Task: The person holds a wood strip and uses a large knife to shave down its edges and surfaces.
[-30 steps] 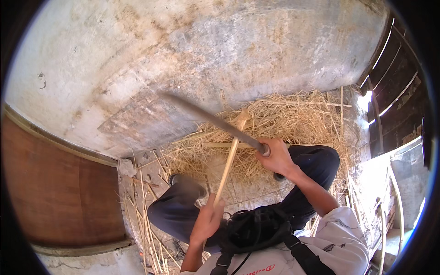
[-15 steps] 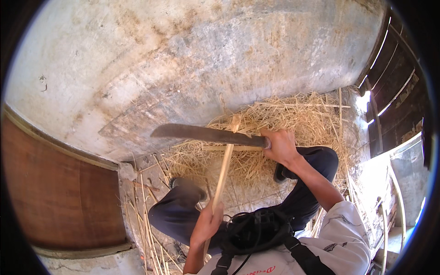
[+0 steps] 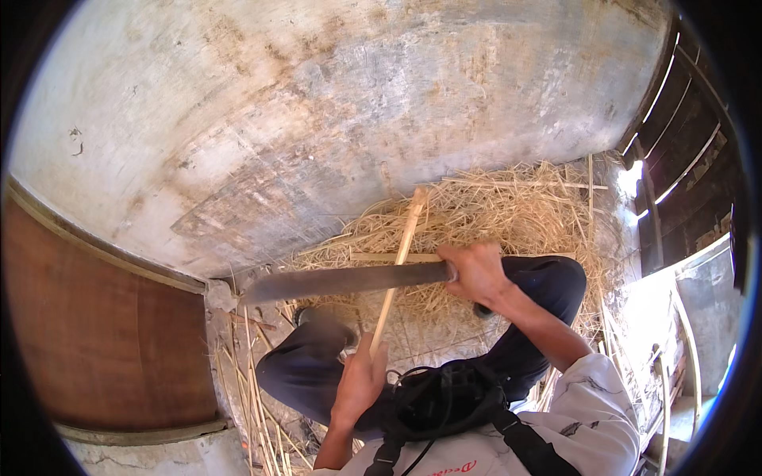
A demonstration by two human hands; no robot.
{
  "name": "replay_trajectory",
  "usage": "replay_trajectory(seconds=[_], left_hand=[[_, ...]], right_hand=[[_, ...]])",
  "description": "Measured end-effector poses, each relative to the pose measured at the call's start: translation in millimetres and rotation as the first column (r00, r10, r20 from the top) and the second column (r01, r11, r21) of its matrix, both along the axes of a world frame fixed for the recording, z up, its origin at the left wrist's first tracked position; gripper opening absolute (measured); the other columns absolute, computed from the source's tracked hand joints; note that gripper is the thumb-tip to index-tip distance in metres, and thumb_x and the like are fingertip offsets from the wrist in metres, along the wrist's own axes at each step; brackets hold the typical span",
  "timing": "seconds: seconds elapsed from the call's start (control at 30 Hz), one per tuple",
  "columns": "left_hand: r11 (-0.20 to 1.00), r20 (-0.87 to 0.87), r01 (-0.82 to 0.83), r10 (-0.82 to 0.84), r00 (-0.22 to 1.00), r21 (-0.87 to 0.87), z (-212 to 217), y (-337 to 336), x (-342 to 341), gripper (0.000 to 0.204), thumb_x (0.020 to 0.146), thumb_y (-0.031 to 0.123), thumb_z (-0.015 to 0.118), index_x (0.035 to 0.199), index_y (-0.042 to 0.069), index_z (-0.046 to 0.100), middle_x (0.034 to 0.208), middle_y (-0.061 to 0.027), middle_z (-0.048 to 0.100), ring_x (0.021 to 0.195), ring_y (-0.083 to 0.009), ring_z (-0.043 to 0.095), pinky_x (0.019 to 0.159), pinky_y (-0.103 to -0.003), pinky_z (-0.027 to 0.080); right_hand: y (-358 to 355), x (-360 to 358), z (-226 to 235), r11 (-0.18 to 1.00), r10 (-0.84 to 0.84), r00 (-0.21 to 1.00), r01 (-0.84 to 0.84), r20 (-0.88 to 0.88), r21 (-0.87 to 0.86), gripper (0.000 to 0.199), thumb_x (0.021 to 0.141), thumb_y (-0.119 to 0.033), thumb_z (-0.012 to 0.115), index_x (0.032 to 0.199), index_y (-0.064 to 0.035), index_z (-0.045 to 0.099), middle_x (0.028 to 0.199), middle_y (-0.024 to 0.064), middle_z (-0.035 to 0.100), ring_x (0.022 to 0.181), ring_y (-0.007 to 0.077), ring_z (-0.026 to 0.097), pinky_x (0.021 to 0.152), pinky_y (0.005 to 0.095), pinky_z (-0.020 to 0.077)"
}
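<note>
A pale split-bamboo strip (image 3: 406,236) slants up and away between my knees, its lower end closed in my left hand (image 3: 361,382). My right hand (image 3: 478,274) grips the handle of a machete (image 3: 349,281), whose long dark blade points to the left. The blade lies across the strip about midway along its visible length; whether it bites into the strip I cannot tell. Motion blurs the blade's tip a little. Most of the handle is hidden inside my right fist.
A heap of thin shavings (image 3: 524,214) covers the floor before a stained wall (image 3: 381,103). Long bamboo strips (image 3: 255,404) lie at the left, near a brown wooden panel (image 3: 111,325). More poles (image 3: 689,341) lean at the right. My bent knees flank the strip.
The machete has come down along the strip toward me, from near its far end to about its middle. The strip's far end has shifted slightly right and up. My left hand stays nearly in place.
</note>
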State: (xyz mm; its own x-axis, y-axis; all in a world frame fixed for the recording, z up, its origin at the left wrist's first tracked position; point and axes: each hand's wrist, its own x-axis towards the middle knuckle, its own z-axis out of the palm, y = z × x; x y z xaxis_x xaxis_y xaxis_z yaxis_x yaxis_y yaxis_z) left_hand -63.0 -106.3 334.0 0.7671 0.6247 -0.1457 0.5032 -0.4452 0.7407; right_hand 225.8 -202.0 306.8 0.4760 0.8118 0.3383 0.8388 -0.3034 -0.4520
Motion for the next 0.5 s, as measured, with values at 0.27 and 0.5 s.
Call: replay_trajectory(seconds=[0.27, 0.5], left_hand=[[0.999, 0.028, 0.010, -0.008, 1.000, -0.040, 6.3, -1.3, 2.7, 0.021, 0.103, 0.018, 0.055, 0.113, -0.001, 0.053, 0.073, -0.0301, 0.060, 0.080, -0.0545, 0.060, 0.063, -0.056, 0.045], [0.999, 0.090, -0.002, 0.005, 0.996, -0.034, -1.7, -5.7, -3.8, 0.019, 0.104, 0.016, 0.054, 0.108, -0.002, 0.055, 0.066, -0.0208, 0.057, 0.060, -0.0390, 0.061, 0.054, -0.042, 0.043]], right_hand=[[2.2, 0.0, 5.2, 1.000, -0.021, 1.000, 0.020, 0.019, 0.021, 0.015, 0.067, -0.011, 0.071, 0.081, -0.0110, 0.064, 0.062, 0.0128, 0.064, 0.059, 0.0346, 0.066, 0.060, 0.0471, 0.0524], [0.4, 40.4, 5.3, 0.990, -0.124, 0.992, 0.123, -0.010, -0.062, 0.018, 0.071, -0.016, 0.073, 0.087, -0.0159, 0.065, 0.061, 0.0068, 0.064, 0.061, 0.0315, 0.067, 0.057, 0.0474, 0.0510]])
